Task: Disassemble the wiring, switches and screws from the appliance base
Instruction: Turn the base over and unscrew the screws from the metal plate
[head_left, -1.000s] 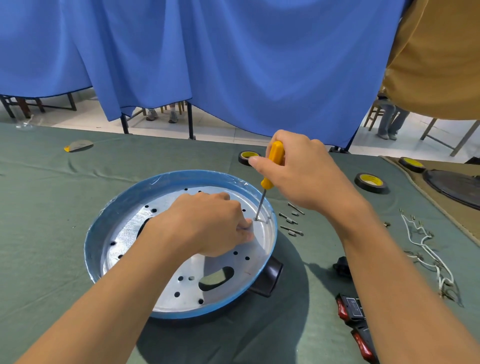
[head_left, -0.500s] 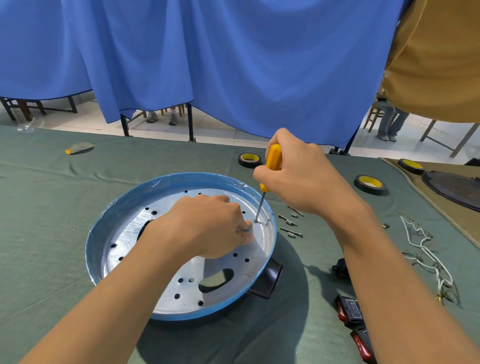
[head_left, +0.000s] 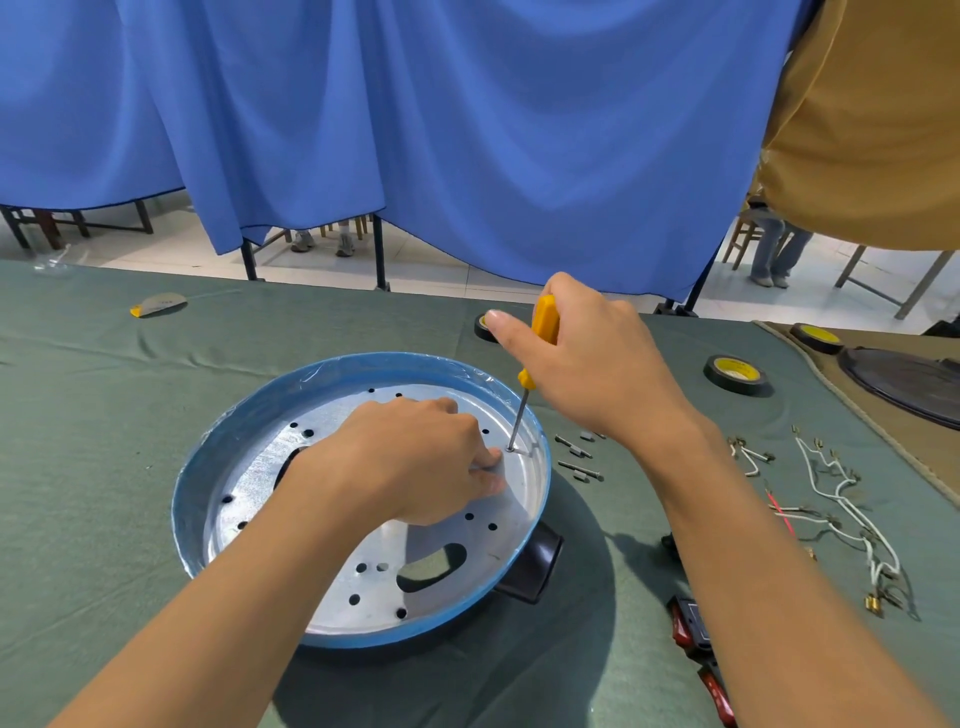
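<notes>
- Cannot read any brand or label: the print on the yellow core of the nearest tape roll (head_left: 735, 373) is too small to make out.
- Grips the yellow-handled screwdriver (head_left: 543, 325) in the right hand (head_left: 597, 369): fingers wrapped round the handle, thumb stretched out to the left near its top, forearm coming in from the lower right.
- Holds the shaft nearly upright with a slight lean, tip set down at the right inner edge of the appliance base (head_left: 193, 499).
- Rests the left hand (head_left: 415, 462) knuckles-up on the silver plate inside the base, fingers curled, thumb and fingertip pressed close just beside the screwdriver tip. Cannot tell whether anything small is pinched there.
- In the middle of the green cloth (head_left: 93, 415): the appliance base, blue rim up, perforated silver plate inside, black handle (head_left: 537, 569) at its near right.
- Already out and lying on the cloth: loose screws (head_left: 576, 460) just right of the rim, white wires (head_left: 841, 499) further right, red-and-black switches (head_left: 693, 626) at the near right beside the right forearm.
- Against half a second earlier: thumb lifted higher on the handle and now hiding part of the far tape roll (head_left: 480, 332). Screwdriver tip on the same spot, left hand in the same place.
</notes>
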